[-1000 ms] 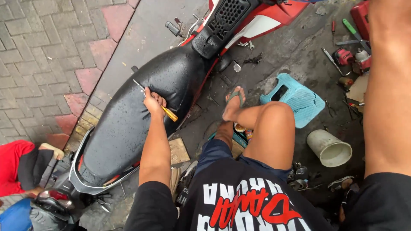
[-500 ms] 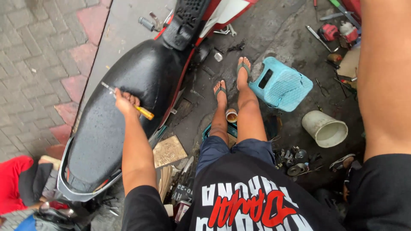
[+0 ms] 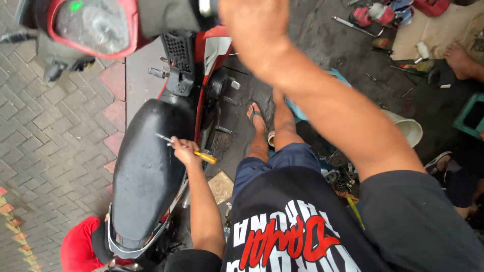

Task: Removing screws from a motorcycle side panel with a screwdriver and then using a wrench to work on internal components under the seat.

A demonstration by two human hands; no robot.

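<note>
My left hand (image 3: 184,149) rests on the black scooter seat (image 3: 143,181) and grips a screwdriver (image 3: 204,156) with a yellow handle, its metal shaft pointing left across the seat. My right hand (image 3: 252,27) is stretched forward to the scooter's red front body (image 3: 214,45). Its fingers are cut off by the top edge, so what they hold is hidden. My sandalled foot (image 3: 257,118) stands on the dark wet floor beside the scooter.
A red-rimmed headlight housing (image 3: 88,25) hangs at top left. A white bucket (image 3: 411,130), a teal stool (image 3: 471,116), scattered tools (image 3: 360,15) and another person's foot (image 3: 459,55) are to the right. Brick paving (image 3: 45,151) lies left; something red (image 3: 78,247) sits at bottom left.
My right arm has swung forward across the view to the scooter's front. The view has shifted up along the scooter. My left hand stays on the seat with the screwdriver.
</note>
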